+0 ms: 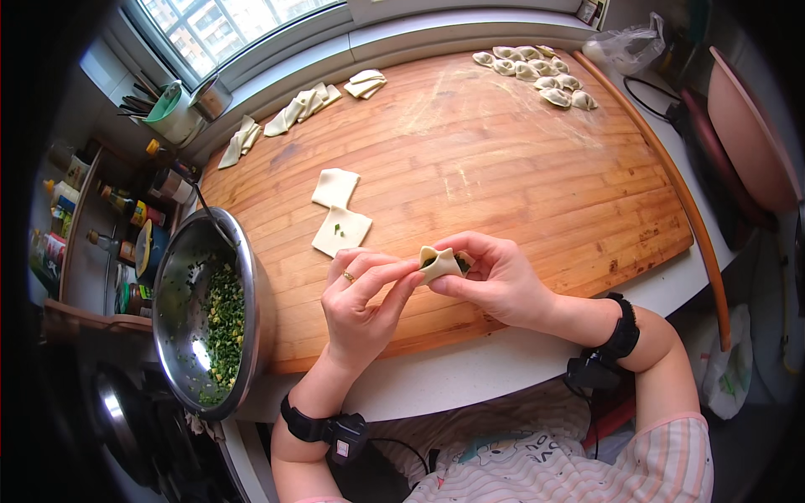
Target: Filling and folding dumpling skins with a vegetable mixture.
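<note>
Between both hands, above the front of the wooden board (534, 188), is a partly folded dough wrapper (442, 264) with dark green filling showing at its open sides. My left hand (368, 292) pinches its left edge with thumb and fingertips. On the right side, my right hand (497, 276) grips it between thumb and fingers. Just beyond my left hand lie two square wrappers, a nearer one (343, 231) with green bits on it and a farther one (336, 187). A steel bowl (261, 314) of chopped green and yellow filling (223, 327) stands to the left.
Folded dumplings (556, 96) sit at the board's far right. Stacked wrappers (286, 119) line its back left edge. A rolling pin (660, 144) lies along the right edge. Seasoning bottles (132, 207) fill a rack at left; a pink basin (745, 132) stands at right.
</note>
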`<state>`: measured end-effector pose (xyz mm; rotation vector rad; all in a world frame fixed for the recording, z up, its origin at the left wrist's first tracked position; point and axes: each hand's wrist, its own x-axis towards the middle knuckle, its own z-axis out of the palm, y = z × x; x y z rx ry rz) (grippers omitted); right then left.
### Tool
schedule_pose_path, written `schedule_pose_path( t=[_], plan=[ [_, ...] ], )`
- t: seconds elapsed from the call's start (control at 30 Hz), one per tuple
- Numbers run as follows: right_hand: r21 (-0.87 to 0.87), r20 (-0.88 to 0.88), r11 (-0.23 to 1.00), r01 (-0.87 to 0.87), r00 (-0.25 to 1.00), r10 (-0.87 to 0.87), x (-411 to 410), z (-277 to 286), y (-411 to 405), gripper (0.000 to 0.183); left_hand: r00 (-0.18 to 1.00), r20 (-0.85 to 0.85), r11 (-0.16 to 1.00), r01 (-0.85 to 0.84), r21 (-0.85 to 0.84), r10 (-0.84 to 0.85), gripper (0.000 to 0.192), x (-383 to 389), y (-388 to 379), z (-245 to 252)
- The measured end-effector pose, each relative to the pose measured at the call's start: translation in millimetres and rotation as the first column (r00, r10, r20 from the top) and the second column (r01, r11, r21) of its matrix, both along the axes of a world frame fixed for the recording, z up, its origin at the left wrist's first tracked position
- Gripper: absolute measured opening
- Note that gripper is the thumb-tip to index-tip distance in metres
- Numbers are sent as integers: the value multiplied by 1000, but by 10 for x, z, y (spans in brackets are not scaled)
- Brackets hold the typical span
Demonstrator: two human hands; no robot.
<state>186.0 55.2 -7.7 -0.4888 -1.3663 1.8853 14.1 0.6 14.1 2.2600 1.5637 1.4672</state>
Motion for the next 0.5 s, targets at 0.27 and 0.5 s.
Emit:
schedule_pose_path(
  t=[0.27,0.5],
  plan=[
    [30,38,999,15,999,-16,-13,6,-16,28,997,81,998,8,-62,-3,13,-5,11,-31],
    [45,97,999,7,995,-11,5,-2,-17,28,998,57,997,35,-70,-31,13,2,4,-16]
  ],
)
